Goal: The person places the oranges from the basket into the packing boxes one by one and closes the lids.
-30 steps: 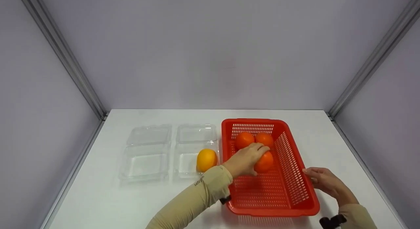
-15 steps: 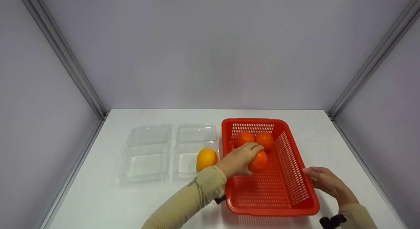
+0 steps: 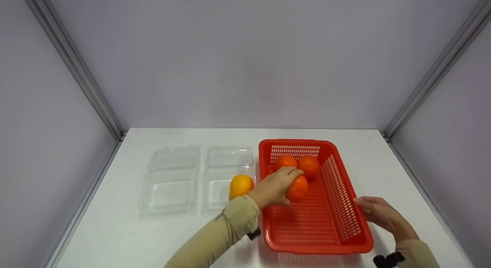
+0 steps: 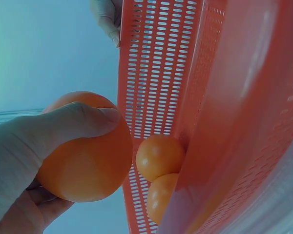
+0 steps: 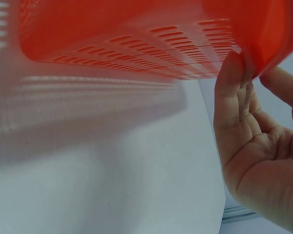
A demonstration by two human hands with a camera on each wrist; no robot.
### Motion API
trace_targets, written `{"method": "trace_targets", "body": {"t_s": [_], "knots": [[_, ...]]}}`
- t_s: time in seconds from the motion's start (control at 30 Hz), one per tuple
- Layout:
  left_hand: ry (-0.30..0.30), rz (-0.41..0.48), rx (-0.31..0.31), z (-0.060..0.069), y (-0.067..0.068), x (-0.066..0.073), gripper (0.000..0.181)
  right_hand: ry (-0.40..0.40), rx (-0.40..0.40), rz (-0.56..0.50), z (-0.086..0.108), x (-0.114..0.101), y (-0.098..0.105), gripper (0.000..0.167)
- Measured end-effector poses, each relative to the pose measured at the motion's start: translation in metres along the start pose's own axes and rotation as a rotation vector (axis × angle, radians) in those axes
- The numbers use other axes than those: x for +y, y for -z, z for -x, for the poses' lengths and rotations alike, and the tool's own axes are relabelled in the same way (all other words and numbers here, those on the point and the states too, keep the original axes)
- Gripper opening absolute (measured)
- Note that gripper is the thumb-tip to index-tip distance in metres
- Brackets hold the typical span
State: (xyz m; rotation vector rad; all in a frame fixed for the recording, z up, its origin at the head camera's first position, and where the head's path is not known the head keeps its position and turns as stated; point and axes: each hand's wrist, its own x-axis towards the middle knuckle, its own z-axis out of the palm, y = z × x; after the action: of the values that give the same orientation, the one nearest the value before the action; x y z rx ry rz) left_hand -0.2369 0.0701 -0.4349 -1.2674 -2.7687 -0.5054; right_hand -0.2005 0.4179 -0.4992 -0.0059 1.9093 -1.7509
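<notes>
White table point(image 3: 115, 233) below — left hand point(image 3: 274, 186) grips an orange point(image 3: 297, 189).

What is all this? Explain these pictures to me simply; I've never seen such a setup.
There is no machine, just a person's bare left hand and right hand. The wide picture comes from a camera worn on the head, looking forward and down; the two closer ones come from cameras on each wrist. On the white table stand a red basket and two clear boxes, opened out. A yellow fruit sits in the right-hand box. The left hand holds an orange; two more oranges lie in the basket. The right hand grips the basket's rim.
</notes>
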Motion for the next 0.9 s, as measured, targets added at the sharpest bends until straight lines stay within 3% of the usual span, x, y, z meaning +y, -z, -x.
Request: {"method": "trace_targets", "body": {"t_s": [0.2, 0.63, 0.9], "knots": [[-0.009, 0.010, 0.033, 0.004, 0.001, -0.003, 0.086, 0.008, -0.020, -0.015, 0.003, 0.000, 0.001, 0.035], [0.035, 0.055, 0.016, 0.010, 0.000, -0.009, 0.086, 0.015, -0.014, -0.032, 0.002, 0.001, 0.001, 0.032], [0.035, 0.096, 0.037, 0.013, 0.000, -0.013, 0.086, 0.019, -0.014, -0.023, 0.002, 0.001, 0.002, 0.032]]}}
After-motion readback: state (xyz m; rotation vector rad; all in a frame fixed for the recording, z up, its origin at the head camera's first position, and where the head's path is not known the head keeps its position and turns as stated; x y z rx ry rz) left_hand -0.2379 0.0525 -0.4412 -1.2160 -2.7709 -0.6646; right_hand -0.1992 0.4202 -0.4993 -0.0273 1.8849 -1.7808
